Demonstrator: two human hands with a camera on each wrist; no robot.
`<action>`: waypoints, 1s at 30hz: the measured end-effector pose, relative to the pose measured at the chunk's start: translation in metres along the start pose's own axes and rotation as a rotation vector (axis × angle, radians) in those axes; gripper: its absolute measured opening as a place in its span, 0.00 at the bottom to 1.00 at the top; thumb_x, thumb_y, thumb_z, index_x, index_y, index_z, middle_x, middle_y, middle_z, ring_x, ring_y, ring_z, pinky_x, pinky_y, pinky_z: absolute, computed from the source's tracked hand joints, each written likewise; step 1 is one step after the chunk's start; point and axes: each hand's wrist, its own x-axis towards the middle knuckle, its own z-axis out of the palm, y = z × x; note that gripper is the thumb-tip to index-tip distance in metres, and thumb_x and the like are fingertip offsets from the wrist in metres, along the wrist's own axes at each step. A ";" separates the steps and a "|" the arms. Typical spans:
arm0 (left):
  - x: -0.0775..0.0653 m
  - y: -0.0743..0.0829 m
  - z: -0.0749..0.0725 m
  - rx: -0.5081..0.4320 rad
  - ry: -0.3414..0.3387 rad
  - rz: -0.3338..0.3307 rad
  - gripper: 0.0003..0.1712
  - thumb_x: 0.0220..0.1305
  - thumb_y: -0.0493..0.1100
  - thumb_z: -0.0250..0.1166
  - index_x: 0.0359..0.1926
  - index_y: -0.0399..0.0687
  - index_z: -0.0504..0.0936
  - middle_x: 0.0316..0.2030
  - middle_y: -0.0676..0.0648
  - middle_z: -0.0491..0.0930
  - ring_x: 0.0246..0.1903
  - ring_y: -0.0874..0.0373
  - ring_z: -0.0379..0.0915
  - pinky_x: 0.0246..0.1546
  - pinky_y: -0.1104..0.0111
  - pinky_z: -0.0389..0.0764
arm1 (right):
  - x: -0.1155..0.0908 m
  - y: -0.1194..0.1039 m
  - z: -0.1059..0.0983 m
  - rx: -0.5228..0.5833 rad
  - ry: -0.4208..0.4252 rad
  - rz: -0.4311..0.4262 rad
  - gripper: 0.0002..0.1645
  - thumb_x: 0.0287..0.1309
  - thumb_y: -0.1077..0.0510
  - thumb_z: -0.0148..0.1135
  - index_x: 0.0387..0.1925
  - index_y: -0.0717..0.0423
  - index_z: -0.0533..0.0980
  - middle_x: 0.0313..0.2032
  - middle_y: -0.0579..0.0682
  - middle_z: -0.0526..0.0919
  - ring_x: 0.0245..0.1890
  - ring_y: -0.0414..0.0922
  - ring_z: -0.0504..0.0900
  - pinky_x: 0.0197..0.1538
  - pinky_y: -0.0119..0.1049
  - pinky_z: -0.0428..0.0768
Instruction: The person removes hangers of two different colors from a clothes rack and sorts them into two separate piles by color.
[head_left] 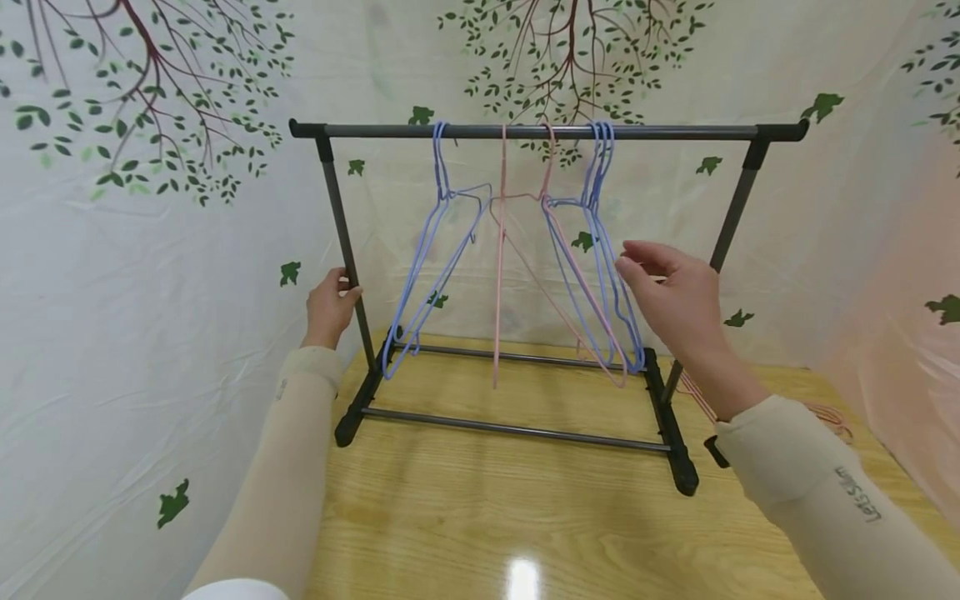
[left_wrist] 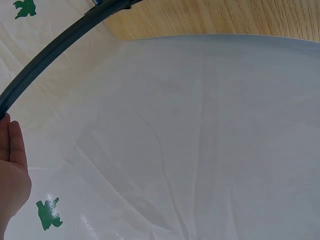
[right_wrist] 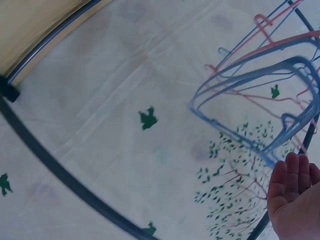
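Note:
A dark metal clothes rack stands on the wooden surface, with plastic hangers on its top bar. My left hand holds the rack's left post, thumb in front and fingers partly hidden behind it; the left wrist view shows the hand at its edge. In front of the right post, my right hand is raised with nothing visible in it, its fingers loosely bent. Just left of it hang several blue hangers. Pink hangers hang mid-bar, and a blue pair hangs toward the left.
More pink hangers lie on the wooden surface at the right, partly hidden by my right forearm. A pale cloth with printed branches and green leaves covers the walls behind and beside the rack. Two low crossbars join the rack's feet.

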 end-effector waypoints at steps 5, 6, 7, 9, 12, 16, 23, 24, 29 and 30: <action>0.001 0.000 0.000 -0.001 -0.001 0.007 0.24 0.74 0.43 0.58 0.65 0.37 0.70 0.54 0.33 0.80 0.58 0.35 0.70 0.63 0.47 0.63 | 0.005 -0.015 0.019 -0.029 -0.039 -0.047 0.24 0.68 0.48 0.61 0.58 0.57 0.80 0.48 0.55 0.85 0.47 0.48 0.82 0.48 0.42 0.78; 0.001 0.000 0.000 0.000 -0.001 0.007 0.24 0.74 0.43 0.58 0.65 0.37 0.70 0.54 0.33 0.80 0.58 0.35 0.70 0.64 0.47 0.63 | 0.006 -0.017 0.022 -0.040 -0.043 -0.055 0.23 0.68 0.49 0.61 0.58 0.58 0.80 0.47 0.55 0.86 0.46 0.49 0.83 0.48 0.44 0.77; 0.001 0.000 0.000 0.000 -0.002 0.006 0.24 0.74 0.43 0.58 0.65 0.38 0.70 0.54 0.33 0.80 0.58 0.35 0.70 0.63 0.47 0.63 | 0.007 -0.018 0.025 -0.048 -0.043 -0.062 0.23 0.68 0.50 0.62 0.57 0.58 0.80 0.46 0.55 0.86 0.45 0.50 0.83 0.47 0.46 0.77; 0.001 0.000 0.000 0.001 -0.004 0.002 0.23 0.74 0.43 0.58 0.65 0.38 0.70 0.54 0.33 0.80 0.58 0.36 0.71 0.63 0.47 0.65 | 0.010 -0.021 0.030 -0.064 -0.051 -0.064 0.22 0.67 0.51 0.63 0.57 0.59 0.81 0.46 0.55 0.86 0.44 0.50 0.83 0.47 0.47 0.77; 0.000 0.000 -0.001 0.003 -0.007 0.001 0.23 0.74 0.43 0.58 0.65 0.38 0.70 0.55 0.33 0.80 0.57 0.36 0.72 0.61 0.47 0.67 | 0.012 -0.022 0.035 -0.100 -0.071 -0.049 0.22 0.67 0.51 0.63 0.57 0.58 0.80 0.45 0.55 0.86 0.42 0.50 0.83 0.44 0.47 0.77; 0.000 0.000 -0.001 0.005 -0.006 0.007 0.23 0.74 0.42 0.58 0.65 0.37 0.70 0.54 0.33 0.79 0.57 0.36 0.72 0.60 0.47 0.67 | 0.013 -0.022 0.038 -0.160 -0.108 -0.011 0.23 0.67 0.50 0.63 0.59 0.56 0.79 0.44 0.54 0.87 0.41 0.50 0.84 0.39 0.45 0.77; 0.001 -0.001 0.000 0.007 -0.004 0.011 0.23 0.74 0.42 0.58 0.65 0.37 0.70 0.54 0.33 0.80 0.57 0.36 0.72 0.61 0.47 0.67 | 0.012 -0.018 0.040 -0.209 -0.090 -0.001 0.19 0.69 0.51 0.59 0.54 0.58 0.82 0.41 0.56 0.87 0.33 0.50 0.81 0.33 0.41 0.69; 0.001 -0.001 0.000 0.006 -0.003 0.011 0.23 0.74 0.42 0.58 0.65 0.37 0.70 0.54 0.33 0.80 0.57 0.36 0.72 0.61 0.47 0.67 | 0.012 -0.018 0.040 -0.200 -0.080 -0.006 0.19 0.69 0.52 0.59 0.53 0.58 0.83 0.41 0.57 0.87 0.34 0.51 0.82 0.34 0.41 0.70; 0.000 0.000 -0.001 -0.003 -0.006 0.009 0.23 0.74 0.42 0.58 0.65 0.37 0.70 0.54 0.33 0.79 0.57 0.36 0.72 0.60 0.47 0.68 | 0.010 -0.016 0.041 -0.148 -0.028 -0.024 0.17 0.68 0.54 0.59 0.51 0.60 0.84 0.41 0.57 0.88 0.39 0.52 0.84 0.41 0.46 0.77; 0.000 0.000 -0.001 -0.004 -0.007 0.007 0.23 0.74 0.42 0.58 0.65 0.37 0.70 0.54 0.33 0.79 0.57 0.36 0.72 0.60 0.47 0.68 | 0.010 -0.015 0.041 -0.139 -0.021 -0.023 0.17 0.68 0.54 0.59 0.51 0.60 0.84 0.41 0.58 0.88 0.39 0.52 0.85 0.42 0.46 0.78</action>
